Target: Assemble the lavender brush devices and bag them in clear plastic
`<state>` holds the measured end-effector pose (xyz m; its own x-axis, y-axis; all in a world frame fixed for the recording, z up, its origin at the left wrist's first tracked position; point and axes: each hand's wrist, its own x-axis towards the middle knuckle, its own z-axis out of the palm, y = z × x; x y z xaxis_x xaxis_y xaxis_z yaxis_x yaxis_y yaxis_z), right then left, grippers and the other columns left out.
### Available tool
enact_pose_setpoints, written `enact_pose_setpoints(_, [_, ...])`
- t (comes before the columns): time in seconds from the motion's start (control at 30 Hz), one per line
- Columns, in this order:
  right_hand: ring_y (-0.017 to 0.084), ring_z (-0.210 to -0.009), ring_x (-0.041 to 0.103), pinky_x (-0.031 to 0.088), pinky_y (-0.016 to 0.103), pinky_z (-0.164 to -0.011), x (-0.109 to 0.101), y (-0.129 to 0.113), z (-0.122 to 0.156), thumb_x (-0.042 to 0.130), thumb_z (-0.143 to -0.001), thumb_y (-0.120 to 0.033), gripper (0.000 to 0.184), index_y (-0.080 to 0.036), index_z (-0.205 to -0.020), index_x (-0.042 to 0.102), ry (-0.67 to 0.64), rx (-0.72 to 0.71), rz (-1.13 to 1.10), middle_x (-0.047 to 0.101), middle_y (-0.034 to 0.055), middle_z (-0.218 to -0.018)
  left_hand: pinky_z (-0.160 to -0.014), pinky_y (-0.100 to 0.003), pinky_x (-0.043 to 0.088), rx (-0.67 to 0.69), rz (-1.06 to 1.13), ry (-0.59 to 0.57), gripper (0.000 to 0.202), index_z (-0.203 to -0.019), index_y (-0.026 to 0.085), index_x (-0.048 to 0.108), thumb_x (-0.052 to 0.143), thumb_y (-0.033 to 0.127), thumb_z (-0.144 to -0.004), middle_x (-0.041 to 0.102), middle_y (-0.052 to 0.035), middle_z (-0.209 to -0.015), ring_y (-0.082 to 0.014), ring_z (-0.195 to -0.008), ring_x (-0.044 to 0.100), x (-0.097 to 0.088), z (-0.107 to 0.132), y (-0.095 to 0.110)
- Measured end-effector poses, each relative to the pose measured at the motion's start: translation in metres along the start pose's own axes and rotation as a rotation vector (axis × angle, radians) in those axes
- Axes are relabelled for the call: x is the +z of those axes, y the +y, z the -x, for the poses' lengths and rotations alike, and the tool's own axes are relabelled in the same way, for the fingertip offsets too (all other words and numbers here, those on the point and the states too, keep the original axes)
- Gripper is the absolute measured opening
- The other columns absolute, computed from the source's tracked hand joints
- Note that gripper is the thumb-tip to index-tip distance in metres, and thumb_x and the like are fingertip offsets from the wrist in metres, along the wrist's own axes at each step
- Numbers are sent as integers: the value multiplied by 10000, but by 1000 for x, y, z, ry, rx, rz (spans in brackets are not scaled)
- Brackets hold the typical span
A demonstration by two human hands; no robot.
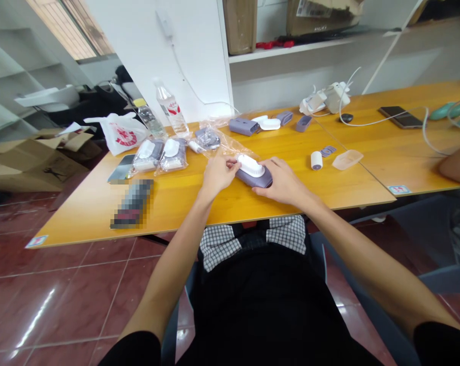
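Just beyond the table's front edge, my right hand is wrapped around the right end of a purple-grey plastic housing. A white oval part with a ridged rim sits on top of it. At that part's left end, my left hand has thumb and fingers pinched on its edge. Behind my hands lies a clear plastic bag, spread toward a bagged purple piece. To the right, a small white cylinder stands by a flat purple piece and a translucent tray.
Two bagged units lie left, near two bottles and a white carrier bag. A pixelated object rests at front left. More purple housings lie behind. A phone, cable and another person's arm are right.
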<state>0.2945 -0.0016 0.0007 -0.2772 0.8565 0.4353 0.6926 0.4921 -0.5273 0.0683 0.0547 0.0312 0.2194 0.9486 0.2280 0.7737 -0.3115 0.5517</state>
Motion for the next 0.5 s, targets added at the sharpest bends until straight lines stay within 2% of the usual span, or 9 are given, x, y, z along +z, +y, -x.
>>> enact_pose_setpoints(0.1, [436, -1238, 619, 518, 671, -1086, 0, 0, 0, 888, -747, -417, 633, -251, -1311, 654, -3, 0, 3, 658, 136, -1226, -942, -422, 586, -22, -41, 34, 187, -1082, 195, 826, 696, 276, -975, 846, -108, -1069, -293, -1014, 780, 1, 0, 1])
enact_pose_setpoints(0.23, [446, -1254, 613, 516, 672, -1089, 1, -2, 0, 889, -740, -423, 651, -222, -1313, 654, -11, 21, 4, 655, 155, -1244, -867, -404, 576, -9, -70, 74, 189, -1040, 183, 802, 645, 272, -985, 835, -96, -995, -259, -889, 755, 2, 4, 4])
enact_pose_setpoints(0.4, [458, -1235, 609, 509, 707, -1077, 9, -4, 0, 884, -750, -450, 635, -250, -1312, 666, 39, 40, 11, 664, 145, -1213, -785, -342, 547, 136, -32, 142, 174, -1005, 188, 748, 605, 287, -993, 800, -63, -939, -194, -786, 694, 3, 9, 6])
enact_pose_setpoints(0.5, [459, -1229, 603, 502, 708, -1079, 15, -3, 0, 857, -776, -448, 604, -234, -1311, 674, 66, 53, 21, 665, 158, -1209, -787, -337, 538, 234, -16, 99, 152, -951, 196, 730, 611, 283, -988, 780, -51, -913, -187, -789, 674, 7, 14, 7])
